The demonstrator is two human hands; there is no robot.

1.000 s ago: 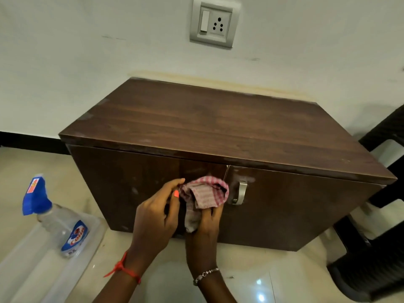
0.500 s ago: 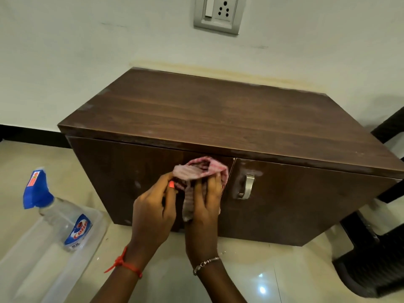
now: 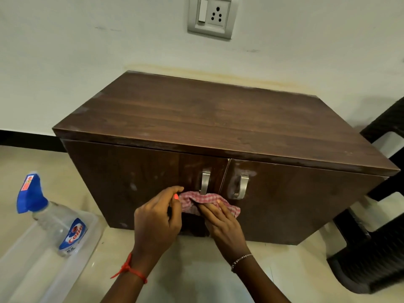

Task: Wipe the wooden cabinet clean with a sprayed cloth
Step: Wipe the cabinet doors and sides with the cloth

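Observation:
A low dark wooden cabinet [image 3: 218,125] stands against the wall, with two doors and two metal handles, the left handle [image 3: 205,182] and the right handle [image 3: 241,186]. A pink checked cloth [image 3: 207,199] is pressed against the left door just below the left handle. My right hand [image 3: 223,221] lies flat on the cloth and holds it to the door. My left hand [image 3: 158,219] pinches the cloth's left edge with thumb and fingers. Pale smudges show on both doors and along the top's front edge.
A clear spray bottle [image 3: 54,221] with a blue trigger head leans in a clear plastic tray [image 3: 32,270] on the floor at the left. A dark plastic chair [image 3: 376,248] stands close at the right. A wall socket [image 3: 211,16] is above the cabinet.
Both hands and the cloth have moved down the left door, from its upper edge to below the handle, which now shows. The cloth is spread flatter under my right hand.

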